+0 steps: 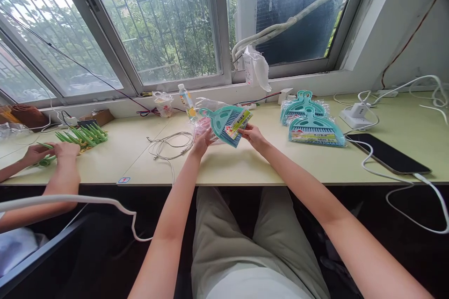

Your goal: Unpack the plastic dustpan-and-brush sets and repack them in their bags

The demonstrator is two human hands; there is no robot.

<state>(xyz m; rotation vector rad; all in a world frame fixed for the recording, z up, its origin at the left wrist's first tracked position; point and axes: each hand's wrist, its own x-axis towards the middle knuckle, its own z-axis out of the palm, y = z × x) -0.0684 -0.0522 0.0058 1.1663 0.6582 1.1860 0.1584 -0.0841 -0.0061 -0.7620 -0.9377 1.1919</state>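
Both my hands hold a teal dustpan and brush set [224, 121] just above the table, tilted with its handle toward the upper left. My left hand [204, 142] grips its lower left side, next to crumpled clear plastic. On the other side, my right hand [253, 134] pinches the edge by the printed label card [238, 124]. Clear plastic film [210, 103] shows behind the handle. To the right lie more teal dustpan sets [315, 126] in clear wrapping, partly overlapping one another.
A drink bottle [187, 103] stands by the window sill. Coiled white cable [171, 145] lies left of my hands. A phone [389, 153] and a white power strip [356, 117] are at the right. A co-worker's hands [65, 150] hold green items [86, 138] at the left.
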